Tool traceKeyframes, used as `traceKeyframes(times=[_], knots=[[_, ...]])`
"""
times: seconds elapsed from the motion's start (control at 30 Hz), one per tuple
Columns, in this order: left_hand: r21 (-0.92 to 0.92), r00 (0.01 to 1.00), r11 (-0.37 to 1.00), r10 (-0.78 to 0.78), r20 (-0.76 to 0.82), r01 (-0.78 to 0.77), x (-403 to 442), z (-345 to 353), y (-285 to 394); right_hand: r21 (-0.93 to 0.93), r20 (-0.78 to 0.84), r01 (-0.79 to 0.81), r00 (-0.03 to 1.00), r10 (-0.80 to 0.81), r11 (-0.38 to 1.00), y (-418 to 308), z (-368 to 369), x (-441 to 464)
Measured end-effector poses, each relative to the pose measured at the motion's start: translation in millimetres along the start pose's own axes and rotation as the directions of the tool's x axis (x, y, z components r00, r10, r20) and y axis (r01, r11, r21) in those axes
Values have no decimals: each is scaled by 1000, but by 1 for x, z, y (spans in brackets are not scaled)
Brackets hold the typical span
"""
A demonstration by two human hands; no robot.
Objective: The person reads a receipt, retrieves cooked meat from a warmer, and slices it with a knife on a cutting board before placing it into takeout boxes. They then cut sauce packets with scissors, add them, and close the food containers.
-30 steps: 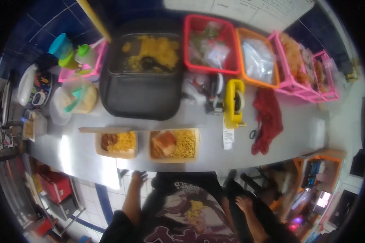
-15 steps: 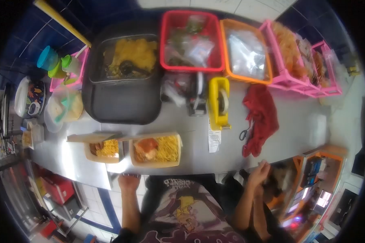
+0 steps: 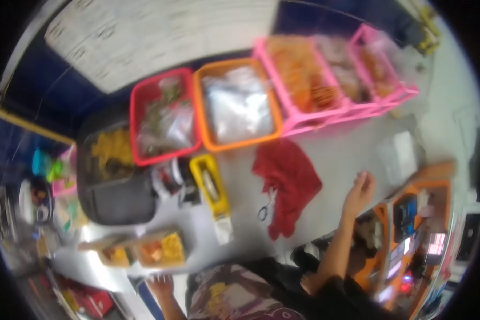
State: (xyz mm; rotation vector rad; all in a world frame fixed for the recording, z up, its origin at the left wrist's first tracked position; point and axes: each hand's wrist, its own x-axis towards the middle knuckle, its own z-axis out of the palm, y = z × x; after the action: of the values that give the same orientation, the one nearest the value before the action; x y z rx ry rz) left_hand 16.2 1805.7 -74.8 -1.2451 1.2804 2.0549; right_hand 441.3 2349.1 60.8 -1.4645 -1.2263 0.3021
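My left hand point(image 3: 161, 284) rests at the table's front edge, its fingers laid flat over the rim, just below two open cardboard food boxes. The nearer box point(image 3: 169, 249) contains yellow noodles with a reddish topping; the smaller box point(image 3: 116, 257) is to its left. Raised above the right side of the table, my right hand point(image 3: 360, 191) has loosely curled fingers, and I see nothing in it. It is between a crumpled red cloth point(image 3: 293, 186) and a clear plastic container or bag point(image 3: 400, 157). Scissors point(image 3: 264, 211) lie against the cloth. Motion blurs the view.
A yellow tape dispenser point(image 3: 210, 184) stands mid-table by a paper slip point(image 3: 224, 230). Along the back are a dark pan point(image 3: 120, 204), a red basket point(image 3: 135, 125), an orange basket point(image 3: 240, 144) and pink baskets point(image 3: 314, 120). Orange shelving point(image 3: 442, 186) stands at the right.
The view has swung right, so the table's contents sit further left. My right hand has risen from the front edge to over the table's right side. My left hand stays at the edge.
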Motion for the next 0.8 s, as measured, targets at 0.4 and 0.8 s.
traceKeyframes(times=[0.4,0.8], knots=[[206,983,962,167,72,-178,-66,-25,-21,-458,647,642,715,-265,615,28,152,249],[653,841,535,403,360,-536,-173,58,-54,-524,404,527,846,-349,670,59,122,215]])
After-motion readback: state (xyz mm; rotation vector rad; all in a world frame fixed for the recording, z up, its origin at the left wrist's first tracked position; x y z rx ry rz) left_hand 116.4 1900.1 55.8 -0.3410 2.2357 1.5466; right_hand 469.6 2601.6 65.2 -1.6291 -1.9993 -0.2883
